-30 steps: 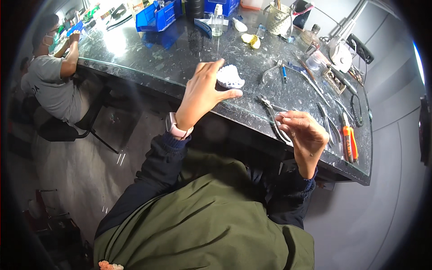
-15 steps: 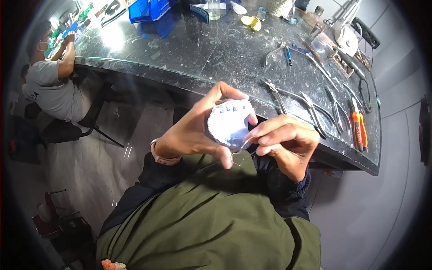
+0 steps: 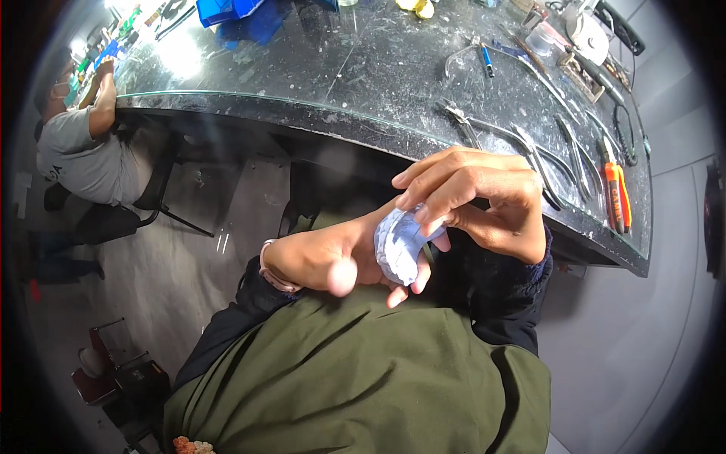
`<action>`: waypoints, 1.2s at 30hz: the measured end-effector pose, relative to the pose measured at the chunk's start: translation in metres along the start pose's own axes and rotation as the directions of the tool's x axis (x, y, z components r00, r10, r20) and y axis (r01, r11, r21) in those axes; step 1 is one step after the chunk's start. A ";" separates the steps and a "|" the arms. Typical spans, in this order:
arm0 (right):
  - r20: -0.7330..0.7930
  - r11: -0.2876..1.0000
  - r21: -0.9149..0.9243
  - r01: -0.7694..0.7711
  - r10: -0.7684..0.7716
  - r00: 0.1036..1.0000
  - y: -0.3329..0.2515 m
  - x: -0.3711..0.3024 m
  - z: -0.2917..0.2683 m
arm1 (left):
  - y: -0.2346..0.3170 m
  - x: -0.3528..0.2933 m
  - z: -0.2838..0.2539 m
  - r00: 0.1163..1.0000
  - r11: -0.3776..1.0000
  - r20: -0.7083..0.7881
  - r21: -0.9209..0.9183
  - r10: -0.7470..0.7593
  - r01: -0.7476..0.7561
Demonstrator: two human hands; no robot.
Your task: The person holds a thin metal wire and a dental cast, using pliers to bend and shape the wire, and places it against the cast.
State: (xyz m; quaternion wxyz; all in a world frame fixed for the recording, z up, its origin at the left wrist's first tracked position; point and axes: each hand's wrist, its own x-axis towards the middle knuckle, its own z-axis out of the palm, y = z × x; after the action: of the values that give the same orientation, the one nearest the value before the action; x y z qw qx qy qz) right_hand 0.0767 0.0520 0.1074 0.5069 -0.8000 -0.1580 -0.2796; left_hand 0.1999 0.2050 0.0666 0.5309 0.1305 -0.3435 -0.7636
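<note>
A pale bluish-white dental cast (image 3: 398, 250) is held tilted above my lap, its row of teeth along the rounded edge. Beneath and behind it, my left hand (image 3: 333, 253) supports it with its fingers, some of their tips showing below the cast. The left thumb sticks out, off the cast. My right hand (image 3: 491, 200) comes from the right, its bent fingers and thumb closed at the cast's upper right edge. No wire can be made out between those fingers now. An olive-green apron (image 3: 363, 371) lies under both hands.
On the dark, dusty workbench (image 3: 318, 83) lie several pliers (image 3: 537, 159), orange-handled cutters (image 3: 616, 193) and a blue-barrelled tool (image 3: 486, 60). A blue bin (image 3: 227, 9) stands farther back. At the left, another person (image 3: 94, 151) sits at the bench. The bench's front edge runs just beyond my hands.
The cast has been tipped from facing up to a steep tilt. My left thumb has come off it. My right fingers, earlier on a thin bent wire, have moved up onto the cast's edge.
</note>
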 end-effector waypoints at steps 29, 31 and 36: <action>-0.447 0.938 -0.258 0.230 -0.327 0.832 -0.013 -0.019 0.047 | 0.004 0.020 0.028 0.767 0.809 -0.392 0.525 0.507 -0.266; -0.290 0.910 -0.358 0.210 -0.322 0.901 -0.008 -0.023 0.047 | 0.006 0.019 0.033 0.738 0.771 -0.397 0.583 0.545 -0.255; -0.353 0.932 -0.323 0.165 -0.280 0.893 -0.011 -0.018 0.052 | 0.005 0.019 0.033 0.730 0.754 -0.389 0.604 0.562 -0.259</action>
State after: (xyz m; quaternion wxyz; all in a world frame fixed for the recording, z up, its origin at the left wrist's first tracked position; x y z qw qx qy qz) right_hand 0.0712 0.1044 0.0874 0.3721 -0.7681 -0.1028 -0.5108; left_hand 0.1774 0.1991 0.0969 0.7129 0.3963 -0.3865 -0.4305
